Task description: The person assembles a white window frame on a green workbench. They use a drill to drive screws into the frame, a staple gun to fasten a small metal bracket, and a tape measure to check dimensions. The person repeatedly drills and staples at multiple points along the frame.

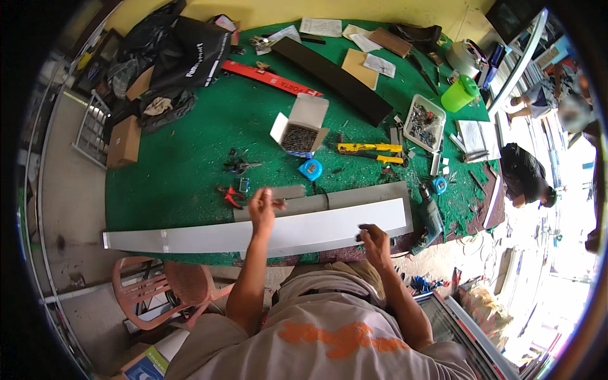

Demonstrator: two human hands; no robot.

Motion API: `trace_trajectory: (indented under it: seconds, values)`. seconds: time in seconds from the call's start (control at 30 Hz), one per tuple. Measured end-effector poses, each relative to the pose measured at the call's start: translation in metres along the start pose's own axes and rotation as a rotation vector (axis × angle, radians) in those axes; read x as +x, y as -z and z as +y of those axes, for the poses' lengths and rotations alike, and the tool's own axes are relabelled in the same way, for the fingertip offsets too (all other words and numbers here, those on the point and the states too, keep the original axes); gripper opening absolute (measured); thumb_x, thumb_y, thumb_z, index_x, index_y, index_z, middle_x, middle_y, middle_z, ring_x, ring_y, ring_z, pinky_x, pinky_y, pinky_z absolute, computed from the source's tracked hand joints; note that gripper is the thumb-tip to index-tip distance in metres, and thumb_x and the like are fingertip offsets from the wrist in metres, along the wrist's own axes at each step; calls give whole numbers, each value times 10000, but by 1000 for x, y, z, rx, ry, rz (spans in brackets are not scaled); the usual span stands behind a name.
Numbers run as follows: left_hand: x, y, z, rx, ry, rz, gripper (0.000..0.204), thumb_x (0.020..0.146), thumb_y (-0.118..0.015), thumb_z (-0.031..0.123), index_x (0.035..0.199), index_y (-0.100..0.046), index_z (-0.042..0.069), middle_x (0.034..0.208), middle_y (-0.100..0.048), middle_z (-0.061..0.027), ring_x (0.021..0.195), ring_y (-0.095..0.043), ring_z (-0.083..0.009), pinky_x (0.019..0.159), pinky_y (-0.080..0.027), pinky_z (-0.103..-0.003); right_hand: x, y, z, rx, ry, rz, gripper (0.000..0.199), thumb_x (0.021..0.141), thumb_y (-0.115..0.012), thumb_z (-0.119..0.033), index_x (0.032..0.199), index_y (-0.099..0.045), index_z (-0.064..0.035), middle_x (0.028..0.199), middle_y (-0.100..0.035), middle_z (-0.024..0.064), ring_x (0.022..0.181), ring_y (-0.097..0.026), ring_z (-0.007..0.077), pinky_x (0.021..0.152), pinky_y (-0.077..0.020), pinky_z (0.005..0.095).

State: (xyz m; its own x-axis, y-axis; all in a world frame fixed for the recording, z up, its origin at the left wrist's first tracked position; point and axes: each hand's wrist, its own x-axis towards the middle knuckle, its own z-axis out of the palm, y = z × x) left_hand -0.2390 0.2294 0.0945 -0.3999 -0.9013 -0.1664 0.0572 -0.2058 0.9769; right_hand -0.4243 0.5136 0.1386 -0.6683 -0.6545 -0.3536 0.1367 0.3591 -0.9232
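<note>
My left hand hovers over the long grey metal profiles lying along the near edge of the green table. Its fingers pinch a small dark thing, too small to name. My right hand rests on the white strip's near edge, fingers curled, maybe around a small item; I cannot tell. A shorter grey piece lies just beyond my left hand. Red-handled pliers sit left of that hand.
An open box of dark screws, a blue tape measure, a yellow tool, a tray of parts, a green jug and a drill are on the table. A pink plastic chair stands lower left. People crouch at right.
</note>
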Motion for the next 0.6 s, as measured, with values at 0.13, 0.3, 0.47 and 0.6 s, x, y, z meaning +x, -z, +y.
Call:
trace_trajectory:
  seconds: [0.13,0.3,0.47,0.6]
  values:
    - [-68,-14,50,-128,35,-153,301,1079,-505,241,1062,-593,-47,804,-667,-116,676,-720,-243,587,-591,-339,10,-49,-58,278,53,-288,399,1050,-530,-291,1210,-631,61,908,-712,120,828,-692,189,697,-532,318]
    - [-100,-10,73,-167,41,-128,300,1073,-521,262,1062,-590,-29,854,-704,-155,661,-714,-255,583,-578,-335,11,-74,-90,76,163,-422,316,1005,-611,-265,1052,-644,45,826,-703,113,761,-668,168,662,-523,305]
    - [-116,12,78,-127,189,-311,230,1063,-517,193,1070,-601,-21,807,-699,-145,648,-702,-207,543,-539,-294,1,-78,-86,12,150,-420,254,984,-636,-226,923,-620,21,738,-684,126,669,-656,192,614,-508,329]
    - [-129,13,78,73,223,-495,190,1048,-551,197,990,-582,18,706,-682,-69,529,-610,-90,465,-461,-246,-7,-80,-73,-552,554,-173,160,957,-637,-169,898,-593,-27,753,-667,229,683,-659,428,613,-512,476]
